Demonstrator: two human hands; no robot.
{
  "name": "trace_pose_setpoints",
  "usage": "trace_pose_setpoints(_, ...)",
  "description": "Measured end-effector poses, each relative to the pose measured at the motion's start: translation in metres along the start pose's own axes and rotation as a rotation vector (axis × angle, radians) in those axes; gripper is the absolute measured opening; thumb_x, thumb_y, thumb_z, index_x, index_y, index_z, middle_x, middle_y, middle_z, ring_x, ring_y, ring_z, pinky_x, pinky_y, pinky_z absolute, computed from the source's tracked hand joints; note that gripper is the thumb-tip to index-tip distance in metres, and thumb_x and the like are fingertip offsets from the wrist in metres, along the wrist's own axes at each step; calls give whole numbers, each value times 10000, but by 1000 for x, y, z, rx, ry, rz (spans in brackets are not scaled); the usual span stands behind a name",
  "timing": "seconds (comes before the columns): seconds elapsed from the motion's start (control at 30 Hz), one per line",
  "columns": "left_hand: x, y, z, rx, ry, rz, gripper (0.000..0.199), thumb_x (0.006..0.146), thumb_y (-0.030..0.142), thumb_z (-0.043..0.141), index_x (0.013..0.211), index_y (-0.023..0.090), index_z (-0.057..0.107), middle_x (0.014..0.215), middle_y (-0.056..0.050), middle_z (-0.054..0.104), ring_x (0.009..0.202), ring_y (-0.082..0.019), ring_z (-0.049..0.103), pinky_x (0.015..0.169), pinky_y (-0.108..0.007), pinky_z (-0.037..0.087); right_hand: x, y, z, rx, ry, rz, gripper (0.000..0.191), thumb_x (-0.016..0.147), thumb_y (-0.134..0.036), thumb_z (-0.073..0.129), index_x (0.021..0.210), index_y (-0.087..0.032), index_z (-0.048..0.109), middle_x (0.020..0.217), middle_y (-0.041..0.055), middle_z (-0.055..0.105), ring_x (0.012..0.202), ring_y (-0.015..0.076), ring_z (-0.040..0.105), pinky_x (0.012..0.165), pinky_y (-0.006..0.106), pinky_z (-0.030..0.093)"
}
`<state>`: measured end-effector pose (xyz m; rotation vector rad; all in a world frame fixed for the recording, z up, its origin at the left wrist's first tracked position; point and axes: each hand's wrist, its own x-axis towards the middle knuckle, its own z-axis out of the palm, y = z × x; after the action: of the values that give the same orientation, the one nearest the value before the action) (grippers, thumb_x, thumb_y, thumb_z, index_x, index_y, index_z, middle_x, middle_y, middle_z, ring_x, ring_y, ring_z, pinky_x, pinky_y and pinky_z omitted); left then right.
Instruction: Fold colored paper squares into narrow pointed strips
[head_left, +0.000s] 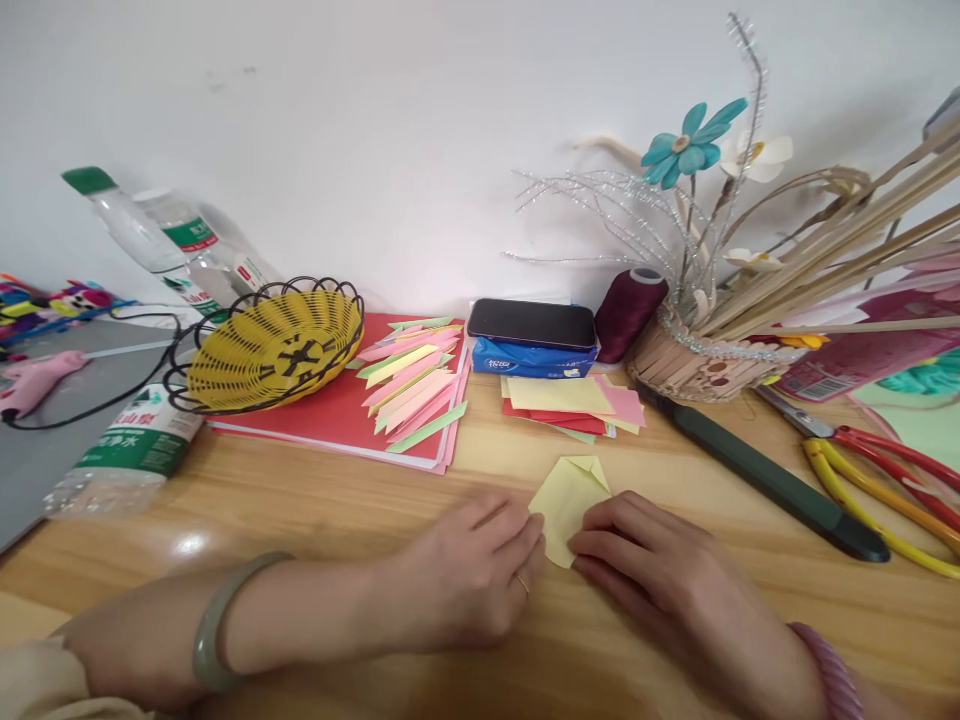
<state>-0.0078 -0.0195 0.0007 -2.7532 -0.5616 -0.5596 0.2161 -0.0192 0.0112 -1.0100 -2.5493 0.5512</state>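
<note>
A small sheet of pale yellow paper [564,508] lies on the wooden table in front of me, its top right corner folded over. My left hand [480,572] is closed at the paper's left edge, fingertips curled against it. On the lower right edge, my right hand [660,560] grips the same paper between thumb and fingers. Just beyond it sits a stack of coloured paper pieces [562,396], yellow on top with red and pink beneath. Folded paper strips [412,385] in pink, yellow and green rest on red sheets [285,432] farther left.
Behind the stack, a phone [531,323] lies on a blue tissue pack [529,357] beside a maroon thread spool [631,312]. A yellow basket [274,345], plastic bottle [135,450] and pink glue gun [41,382] stand left. Right are a dark green-handled tool [765,475], scissors [885,480] and a flower-filled basket [697,360].
</note>
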Motion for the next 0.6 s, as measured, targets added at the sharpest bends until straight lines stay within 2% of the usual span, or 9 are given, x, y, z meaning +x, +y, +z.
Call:
trace_pose_setpoints(0.13, -1, 7, -4, 21, -24, -17, 264, 857, 101, 406, 984, 43, 630, 1034, -149, 641, 897, -240, 581, 798, -393, 474, 4, 0, 1, 23, -15, 15, 149, 900, -184, 438, 850, -202, 578, 812, 31, 552, 752, 154, 528, 649, 290, 431)
trace_pose_setpoints(0.3, -1, 12, -7, -15, -66, -17, 231, 836, 104, 422, 829, 79, 652, 971, -136, 652, 815, -225, 578, 718, -361, 482, 8, -1, 6, 117, 15, 127, 146, 890, -191, 440, 799, -204, 555, 799, 23, 549, 738, 145, 542, 638, 272, 440)
trace_pose_setpoints(0.5, 1, 17, -13, 17, -74, -17, 263, 834, 90, 400, 866, 60, 660, 960, -152, 653, 839, -239, 583, 745, -343, 464, 14, -4, 9, 107, 44, 218, 158, 848, -158, 451, 703, -206, 490, 728, 6, 528, 676, 140, 528, 597, 265, 437)
trace_pose_setpoints(0.6, 1, 17, -13, 16, -59, -45, 296, 848, 77, 364, 867, 56, 658, 956, -154, 659, 782, -219, 591, 725, -333, 464, 15, -6, 10, 109, 54, 233, 161, 837, -145, 450, 695, -208, 487, 721, 5, 527, 667, 140, 523, 589, 263, 435)
